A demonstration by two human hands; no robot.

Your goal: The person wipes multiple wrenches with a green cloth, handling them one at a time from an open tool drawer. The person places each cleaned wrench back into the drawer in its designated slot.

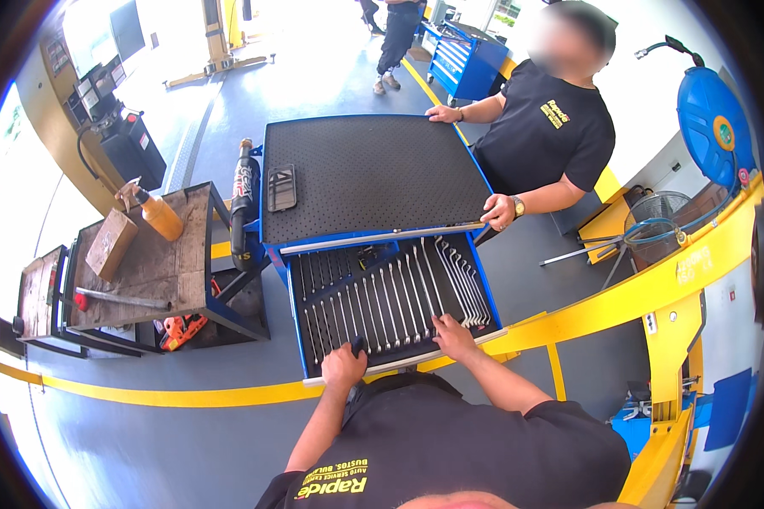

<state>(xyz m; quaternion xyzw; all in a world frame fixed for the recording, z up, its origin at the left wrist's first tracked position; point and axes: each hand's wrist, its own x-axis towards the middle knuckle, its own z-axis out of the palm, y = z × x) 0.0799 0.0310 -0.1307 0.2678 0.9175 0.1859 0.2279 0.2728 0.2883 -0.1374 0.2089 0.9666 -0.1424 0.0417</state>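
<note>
A blue tool cabinet [275,222] stands in front of me with its top drawer [296,316] pulled out. Silver combination wrenches [372,307] lie in a graded row in the drawer's black insert, with bent-ended wrenches [460,280] at the right. My left hand [345,366] is closed at the drawer's front left edge, around a small dark thing too unclear to name. Over the front of the row, my right hand [455,338] has its fingers closed at the near end of a long wrench [430,276].
A phone-like black case [282,187] lies on the cabinet's mat. At the right a co-worker [560,119] rests both hands on the cabinet. To the left, a worn cart [178,263] carries a spray bottle [161,216] and a block [110,243]. A yellow beam [603,314] runs close at right.
</note>
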